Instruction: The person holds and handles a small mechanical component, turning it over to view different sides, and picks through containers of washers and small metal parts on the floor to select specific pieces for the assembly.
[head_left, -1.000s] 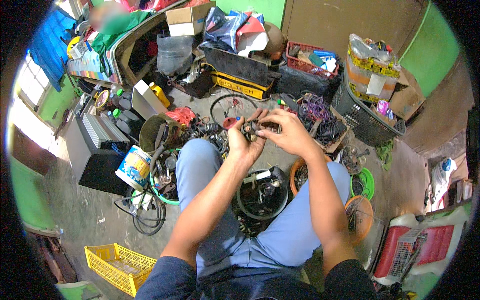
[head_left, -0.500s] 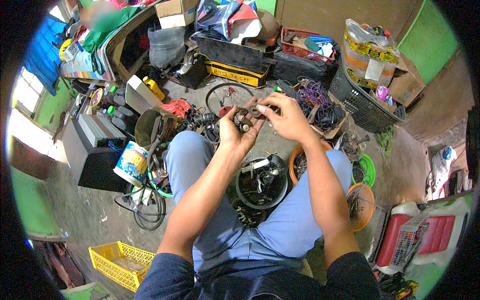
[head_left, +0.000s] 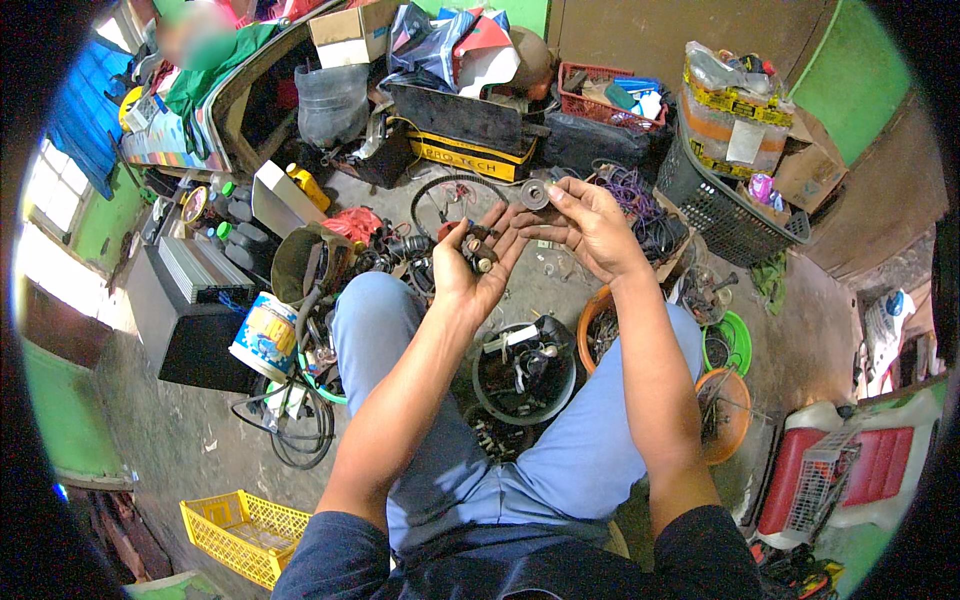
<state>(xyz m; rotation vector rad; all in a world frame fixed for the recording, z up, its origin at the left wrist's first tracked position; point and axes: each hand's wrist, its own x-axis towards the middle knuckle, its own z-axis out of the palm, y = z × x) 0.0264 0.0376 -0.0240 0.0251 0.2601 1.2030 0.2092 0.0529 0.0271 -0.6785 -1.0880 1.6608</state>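
My right hand (head_left: 597, 232) pinches a round grey metal ring (head_left: 535, 194), like a bearing or thick washer, between thumb and fingers. Its flat face with a centre hole shows. Just left of it, my left hand (head_left: 470, 272) lies palm up, fingers partly stretched and thumb raised. Cupped in that palm are several small metal parts (head_left: 484, 264), dark and brass-coloured; their exact kind cannot be made out. Below both hands, between my knees, stands a dark round basin (head_left: 570, 385) holding mixed metal and plastic parts.
Orange bowls (head_left: 738, 378) and a green bowl (head_left: 738, 340) sit by my right knee. A large dark basket (head_left: 690, 180) with boxes stands at far right. A black speaker-like box (head_left: 190, 335), a bucket (head_left: 266, 330) and looped cable (head_left: 325, 440) lie left, above a yellow crate (head_left: 220, 540).
My right hand has moved right and up from the left palm, lifting the ring and turning its face into view. The left fingers are now more spread.
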